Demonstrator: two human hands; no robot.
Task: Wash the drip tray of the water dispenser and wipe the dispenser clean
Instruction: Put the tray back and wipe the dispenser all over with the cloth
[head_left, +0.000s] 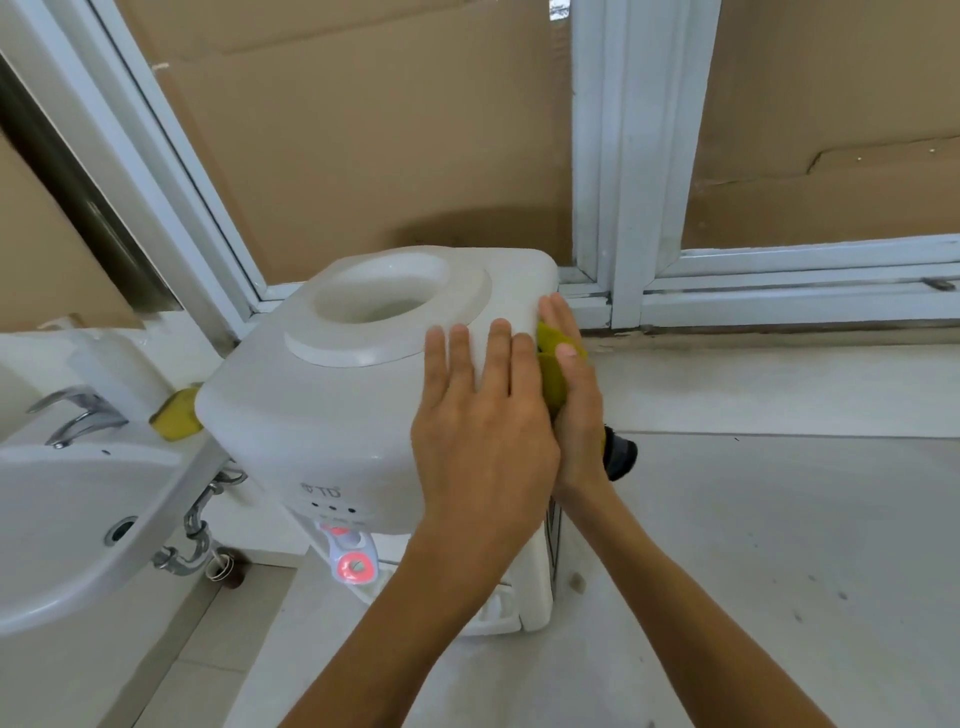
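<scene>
A white water dispenser (322, 410) stands on the floor with no bottle in its top opening (384, 301). My left hand (483, 421) rests flat on its top right corner, fingers straight. My right hand (571, 384) presses a yellow-green cloth (553, 384) against the dispenser's right side, fingers straight; a dark end of the cloth (621, 457) sticks out by my wrist. The red tap (356, 564) shows under the front panel. A white ledge (498, 610) low on the front may be the drip tray; my left forearm hides most of it.
A white wall basin (78, 519) with a chrome faucet (78, 410) hangs close on the left, a yellow sponge (176, 415) on its edge. Behind are white window frames (623, 208) backed with cardboard. Pale floor tiles (779, 545) spread to the right.
</scene>
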